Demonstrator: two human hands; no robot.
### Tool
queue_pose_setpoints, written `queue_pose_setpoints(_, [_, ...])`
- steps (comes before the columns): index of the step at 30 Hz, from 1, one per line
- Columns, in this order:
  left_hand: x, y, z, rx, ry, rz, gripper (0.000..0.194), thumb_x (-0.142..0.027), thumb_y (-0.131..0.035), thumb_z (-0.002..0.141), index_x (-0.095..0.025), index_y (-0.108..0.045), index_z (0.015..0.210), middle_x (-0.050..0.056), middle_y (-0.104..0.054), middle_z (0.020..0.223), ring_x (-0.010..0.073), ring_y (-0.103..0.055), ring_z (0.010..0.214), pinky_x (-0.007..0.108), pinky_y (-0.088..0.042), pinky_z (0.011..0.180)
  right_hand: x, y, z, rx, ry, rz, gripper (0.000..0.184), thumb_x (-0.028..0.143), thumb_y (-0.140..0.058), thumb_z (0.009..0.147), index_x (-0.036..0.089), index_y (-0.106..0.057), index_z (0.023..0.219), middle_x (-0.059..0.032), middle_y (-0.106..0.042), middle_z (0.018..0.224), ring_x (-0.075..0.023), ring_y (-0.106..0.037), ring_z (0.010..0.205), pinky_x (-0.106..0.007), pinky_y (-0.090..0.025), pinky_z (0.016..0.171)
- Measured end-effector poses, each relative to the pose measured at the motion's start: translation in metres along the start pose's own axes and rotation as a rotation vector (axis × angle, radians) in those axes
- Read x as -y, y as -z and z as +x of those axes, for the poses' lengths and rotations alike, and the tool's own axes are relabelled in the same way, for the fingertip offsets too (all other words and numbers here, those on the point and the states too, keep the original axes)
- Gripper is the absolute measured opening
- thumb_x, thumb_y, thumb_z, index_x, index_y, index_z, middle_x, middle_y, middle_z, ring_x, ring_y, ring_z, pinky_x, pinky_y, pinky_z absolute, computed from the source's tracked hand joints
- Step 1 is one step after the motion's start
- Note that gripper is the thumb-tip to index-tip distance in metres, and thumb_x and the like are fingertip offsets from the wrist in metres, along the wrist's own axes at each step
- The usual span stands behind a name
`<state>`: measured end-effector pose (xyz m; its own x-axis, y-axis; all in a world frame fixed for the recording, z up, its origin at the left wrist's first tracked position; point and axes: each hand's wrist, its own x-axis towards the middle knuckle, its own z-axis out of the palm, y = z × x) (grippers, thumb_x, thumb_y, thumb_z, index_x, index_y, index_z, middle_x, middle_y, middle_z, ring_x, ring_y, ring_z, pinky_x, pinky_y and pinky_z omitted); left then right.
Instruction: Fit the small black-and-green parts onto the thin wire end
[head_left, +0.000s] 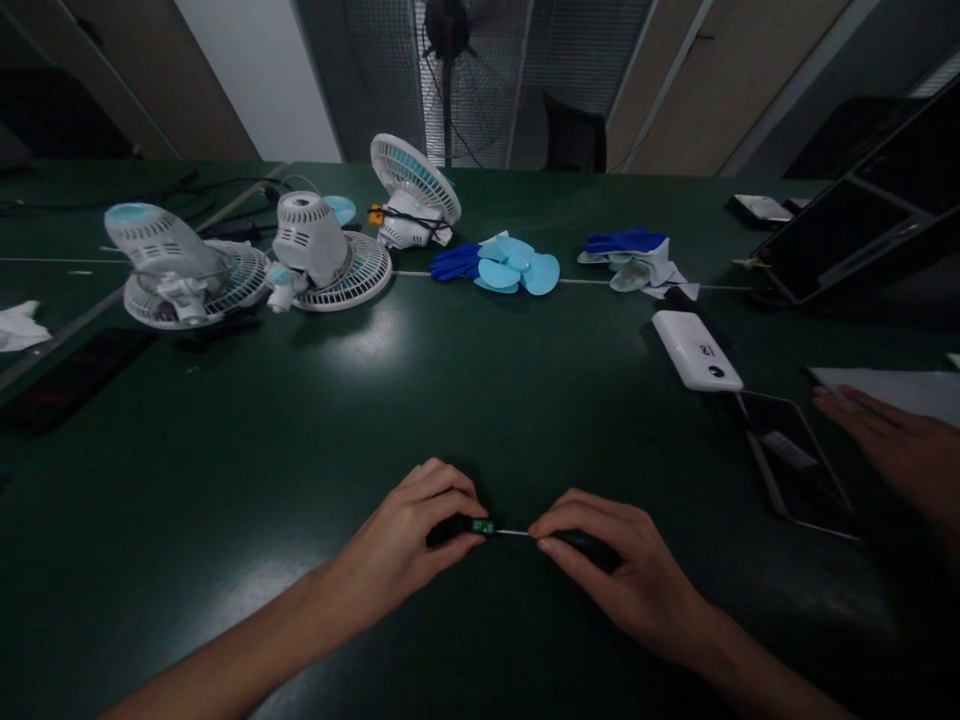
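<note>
Low on the dark green table (225, 450) my two hands meet around a small screwdriver (491, 529). My left hand (420, 535) is closed on its black handle with a green band. My right hand (607, 570) pinches the far end of the thin metal shaft. The tool lies level, just above or on the table top; I cannot tell which.
Two dismantled white fans (187, 270) (330, 250) lie at the back left, a third fan (412, 190) behind them. Blue fan blades (517, 270) and blue gloves (626, 245) lie mid-back. A white power bank (696, 350), a tablet (795, 465) and another person's hand (892, 440) are at the right.
</note>
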<state>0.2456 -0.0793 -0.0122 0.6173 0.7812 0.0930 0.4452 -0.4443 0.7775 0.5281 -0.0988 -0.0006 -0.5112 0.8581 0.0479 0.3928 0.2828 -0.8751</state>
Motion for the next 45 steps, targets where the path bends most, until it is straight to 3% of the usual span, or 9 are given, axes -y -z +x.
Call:
queue_pose_setpoints(6, [0.000, 0.001, 0.001, 0.029, 0.010, 0.023, 0.017, -0.024, -0.067, 0.097, -0.025, -0.070, 0.113, 0.006, -0.066, 0.117, 0.0217, -0.060, 0.109, 0.038, -0.048, 0.093, -0.003, 0.002, 0.000, -0.128, -0.051, 0.146, 0.014, 0.019, -0.067, 0.100, 0.029, -0.075, 0.107, -0.0009, -0.076, 0.102, -0.0188, -0.073, 0.095, -0.031, -0.054, 0.084])
queue_pose_setpoints(13, [-0.003, 0.002, 0.001, 0.034, 0.006, 0.084, 0.015, -0.025, -0.066, 0.098, -0.024, -0.068, 0.112, 0.006, -0.066, 0.116, 0.0213, -0.060, 0.109, 0.038, -0.050, 0.095, 0.000, 0.002, 0.001, -0.102, -0.033, 0.119, 0.015, 0.018, -0.068, 0.100, 0.028, -0.076, 0.106, -0.0008, -0.076, 0.098, -0.0180, -0.073, 0.090, -0.030, -0.054, 0.080])
queue_pose_setpoints(19, [-0.001, 0.010, -0.022, 0.120, 0.005, 0.236, 0.024, -0.027, -0.050, 0.106, -0.027, -0.062, 0.127, 0.007, -0.064, 0.124, 0.0206, -0.060, 0.114, 0.038, -0.052, 0.100, -0.001, 0.003, 0.001, -0.103, -0.040, 0.116, 0.014, 0.019, -0.067, 0.100, 0.027, -0.076, 0.107, -0.0017, -0.076, 0.098, -0.0187, -0.073, 0.089, -0.031, -0.054, 0.079])
queue_pose_setpoints(22, [0.025, 0.035, -0.039, 0.066, 0.046, 0.288, 0.027, -0.028, -0.047, 0.107, -0.030, -0.063, 0.129, 0.007, -0.064, 0.125, 0.0198, -0.062, 0.113, 0.033, -0.054, 0.097, -0.001, 0.004, 0.000, -0.098, -0.048, 0.120, 0.015, 0.019, -0.067, 0.100, 0.028, -0.077, 0.108, -0.0016, -0.076, 0.098, -0.0187, -0.073, 0.089, -0.031, -0.054, 0.079])
queue_pose_setpoints(26, [0.076, 0.099, -0.057, -0.127, 0.233, 0.376, 0.030, -0.043, -0.051, 0.103, -0.027, -0.068, 0.121, 0.006, -0.064, 0.125, 0.0226, -0.064, 0.112, 0.034, -0.053, 0.098, -0.001, 0.005, -0.001, -0.086, -0.061, 0.121, 0.015, 0.020, -0.067, 0.100, 0.028, -0.076, 0.109, -0.0010, -0.076, 0.098, -0.0182, -0.073, 0.089, -0.030, -0.054, 0.078])
queue_pose_setpoints(31, [0.118, 0.167, -0.076, -0.386, 0.498, 0.486, 0.059, -0.069, -0.053, 0.091, -0.020, -0.071, 0.118, 0.009, -0.067, 0.119, 0.0245, -0.065, 0.095, 0.033, -0.054, 0.083, -0.003, 0.004, 0.000, -0.082, -0.058, 0.108, 0.015, 0.021, -0.067, 0.100, 0.028, -0.076, 0.110, -0.0009, -0.076, 0.099, -0.0183, -0.073, 0.091, -0.030, -0.054, 0.079])
queue_pose_setpoints(37, [0.131, 0.189, -0.099, -0.406, 0.603, 0.353, 0.082, -0.081, -0.066, 0.073, -0.021, -0.068, 0.129, 0.011, -0.070, 0.119, 0.0287, -0.068, 0.103, 0.037, -0.056, 0.091, -0.003, 0.004, -0.001, -0.084, -0.050, 0.112, 0.014, 0.021, -0.067, 0.101, 0.028, -0.076, 0.109, -0.0007, -0.076, 0.099, -0.0179, -0.073, 0.090, -0.030, -0.054, 0.079])
queue_pose_setpoints(41, [0.134, 0.196, -0.112, -0.443, 0.660, 0.372, 0.078, -0.087, -0.065, 0.066, -0.024, -0.076, 0.111, 0.010, -0.071, 0.121, 0.0315, -0.071, 0.105, 0.041, -0.055, 0.096, -0.002, 0.005, -0.001, -0.081, -0.057, 0.114, 0.015, 0.021, -0.066, 0.101, 0.029, -0.076, 0.110, -0.0002, -0.075, 0.099, -0.0173, -0.072, 0.091, -0.030, -0.054, 0.079])
queue_pose_setpoints(45, [0.134, 0.198, -0.117, -0.454, 0.595, 0.477, 0.069, -0.087, -0.059, 0.070, -0.027, -0.079, 0.098, 0.008, -0.073, 0.116, 0.0311, -0.072, 0.104, 0.042, -0.053, 0.099, -0.002, 0.005, 0.000, -0.076, -0.056, 0.106, 0.015, 0.020, -0.067, 0.101, 0.029, -0.075, 0.109, 0.0001, -0.075, 0.098, -0.0174, -0.072, 0.090, -0.030, -0.053, 0.079])
